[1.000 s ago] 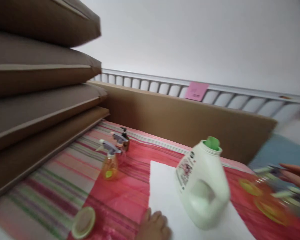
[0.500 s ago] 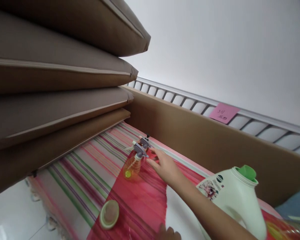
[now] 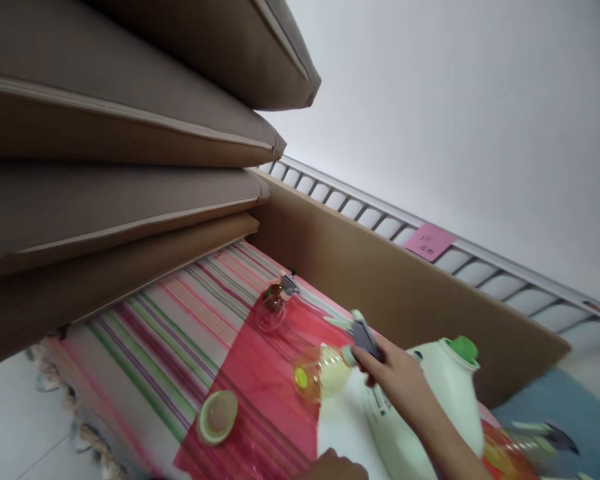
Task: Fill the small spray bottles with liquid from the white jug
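Note:
My right hand is closed around the grey trigger head of a clear spray bottle. The bottle is tilted, its base toward the left, with a yellow-green spot showing at the bottom end. Of my left hand, only the upper part shows at the bottom edge; its fingers are hidden. A second clear spray bottle with a grey head stands farther back. Just under my right forearm is a large pale green jug with a green top. A round pale green lid-like disc lies at the front left.
A see-through red sheet covers part of the striped cloth. Thick cushions are stacked at the left. A brown panel runs along the back. Another spray bottle is blurred at the lower right.
My right hand has taken hold of the front spray bottle and carried it to the right, toward the jug. The second bottle stays behind. The view has shifted slightly.

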`<state>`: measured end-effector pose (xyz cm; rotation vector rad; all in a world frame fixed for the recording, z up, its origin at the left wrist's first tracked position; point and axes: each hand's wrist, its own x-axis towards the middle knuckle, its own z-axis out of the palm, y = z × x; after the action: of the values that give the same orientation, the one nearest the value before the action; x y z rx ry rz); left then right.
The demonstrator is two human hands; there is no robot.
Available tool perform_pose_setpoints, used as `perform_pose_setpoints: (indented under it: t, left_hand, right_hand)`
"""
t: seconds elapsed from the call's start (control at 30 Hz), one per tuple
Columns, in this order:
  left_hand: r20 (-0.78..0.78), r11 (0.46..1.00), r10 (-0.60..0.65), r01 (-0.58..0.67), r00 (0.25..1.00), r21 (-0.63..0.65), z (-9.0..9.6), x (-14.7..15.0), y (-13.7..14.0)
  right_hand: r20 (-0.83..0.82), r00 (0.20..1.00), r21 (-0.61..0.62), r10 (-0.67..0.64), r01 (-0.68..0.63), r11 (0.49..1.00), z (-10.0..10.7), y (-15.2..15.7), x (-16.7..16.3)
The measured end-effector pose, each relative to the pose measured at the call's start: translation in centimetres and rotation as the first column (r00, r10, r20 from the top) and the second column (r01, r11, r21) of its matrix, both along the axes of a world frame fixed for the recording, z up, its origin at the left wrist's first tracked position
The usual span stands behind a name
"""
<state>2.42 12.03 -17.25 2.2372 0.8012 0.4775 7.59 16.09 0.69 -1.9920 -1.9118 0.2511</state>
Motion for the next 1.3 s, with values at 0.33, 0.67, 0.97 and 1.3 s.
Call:
perform_pose_setpoints:
  t: [0.33, 0.67, 0.97, 1.3]
  left_hand:
    - [0.236, 0.941, 0.331, -0.34, 0.914, -0.003, 5.5, -2.9, -3.5]
    - [0.259, 0.982, 0.155, -0.177, 0.953, 0.061, -0.3, -0.3, -2.3]
    - [0.355, 0.983, 0.11, -0.154, 0.928, 0.099, -1.4, -0.1, -0.6]
    - [0.295, 0.987, 0.122, -0.146, 0.948, 0.064, 0.0, -0.5, -1.1]
  right_hand:
    - [-0.312, 0.893, -0.03, -0.325, 0.332, 0.943, -3.4, -12.7, 7.5]
    - [-0.459, 0.875, -0.015, -0.151, 0.163, 0.987, -6.3, -13.5, 6.3]
    - [-0.317, 0.943, 0.041, -0.098, 0.117, 0.992, -4.1, -12.9, 6.9]
    - [-0.586, 0.808, 0.113, -0.056, 0.15, 0.982, -3.5, -13.0, 7.0]
